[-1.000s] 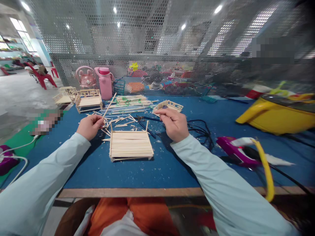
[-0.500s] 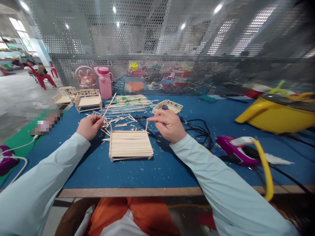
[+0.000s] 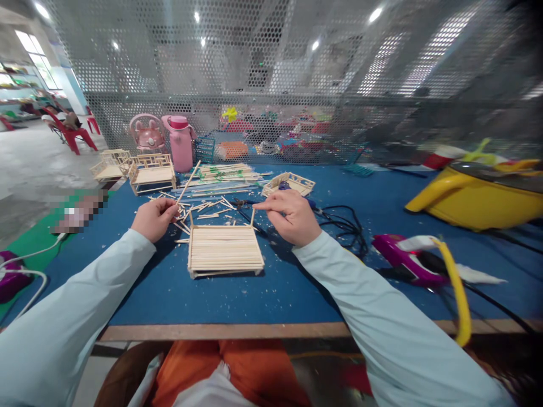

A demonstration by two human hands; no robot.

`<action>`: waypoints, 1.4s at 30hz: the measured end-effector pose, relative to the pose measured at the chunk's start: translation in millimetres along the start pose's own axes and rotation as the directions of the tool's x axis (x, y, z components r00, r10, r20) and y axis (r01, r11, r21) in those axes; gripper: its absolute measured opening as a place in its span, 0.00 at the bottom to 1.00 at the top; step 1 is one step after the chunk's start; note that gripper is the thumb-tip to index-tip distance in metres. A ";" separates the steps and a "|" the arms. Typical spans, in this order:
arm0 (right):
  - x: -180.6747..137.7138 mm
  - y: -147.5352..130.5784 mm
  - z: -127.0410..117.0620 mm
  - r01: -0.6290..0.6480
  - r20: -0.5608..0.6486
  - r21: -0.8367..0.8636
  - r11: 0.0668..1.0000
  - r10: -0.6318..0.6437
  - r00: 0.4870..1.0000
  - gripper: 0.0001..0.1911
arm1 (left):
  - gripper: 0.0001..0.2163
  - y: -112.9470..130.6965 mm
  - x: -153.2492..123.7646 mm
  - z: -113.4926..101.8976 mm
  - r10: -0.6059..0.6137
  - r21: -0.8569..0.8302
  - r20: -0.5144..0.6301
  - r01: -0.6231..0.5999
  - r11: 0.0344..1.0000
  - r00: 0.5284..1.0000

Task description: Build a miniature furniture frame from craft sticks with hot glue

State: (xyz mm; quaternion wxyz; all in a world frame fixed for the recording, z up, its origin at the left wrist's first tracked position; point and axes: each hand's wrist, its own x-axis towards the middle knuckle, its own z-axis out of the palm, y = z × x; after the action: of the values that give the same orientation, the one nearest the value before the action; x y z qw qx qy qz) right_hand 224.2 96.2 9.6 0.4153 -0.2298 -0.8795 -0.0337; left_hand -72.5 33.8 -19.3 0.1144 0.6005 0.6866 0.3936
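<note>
Near edge of table [image 3: 186, 308]: miniature slatted wooden frame [image 3: 225, 249] stands just in from it, left of the edge's middle, two thin posts up at its back corners. Looks light, stiff, brittle at the joints; best held low by the slatted deck's side edges, not by the posts.

Left hand [image 3: 153, 220], beyond its left side: fingers pinch a thin wooden stick [image 3: 189, 182] near its lower end, stick slanting up. Right hand [image 3: 294, 217]: index extended to the right post's top, others curled; cannot tell if touching or gripping.

Behind: scattered stick offcuts [image 3: 207, 215], then stick bundle [image 3: 227, 172]. Far left corner: finished-looking miniature bench [image 3: 153, 175], pink bottle [image 3: 181, 150].
</note>
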 end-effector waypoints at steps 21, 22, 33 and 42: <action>-0.6 -0.1 0.5 -0.029 0.027 0.001 1.000 0.029 0.999 0.17 | 0.14 0.1 -0.1 0.1 -0.008 -0.001 0.005 0.008 1.000 1.000; -0.6 -0.1 0.5 -0.032 0.027 0.000 0.999 0.032 0.999 0.17 | 0.13 0.1 0.0 0.2 -0.007 -0.005 0.005 0.007 1.000 1.000; -0.5 -0.1 0.8 -0.016 0.013 0.003 1.000 0.016 1.000 0.16 | 0.12 3.9 -1.4 -1.1 -0.008 0.003 0.009 0.008 1.000 1.000; -0.4 0.3 0.4 -0.040 0.031 0.003 0.999 0.040 0.999 0.16 | 0.13 0.3 -0.1 0.1 0.006 0.005 0.008 -0.006 1.000 1.000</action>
State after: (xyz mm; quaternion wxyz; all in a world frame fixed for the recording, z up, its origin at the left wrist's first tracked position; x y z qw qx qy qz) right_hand 224.2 96.4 9.0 0.4027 -0.2473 -0.8810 -0.0203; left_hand -72.2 33.7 -19.2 0.1146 0.6043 0.6853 0.3899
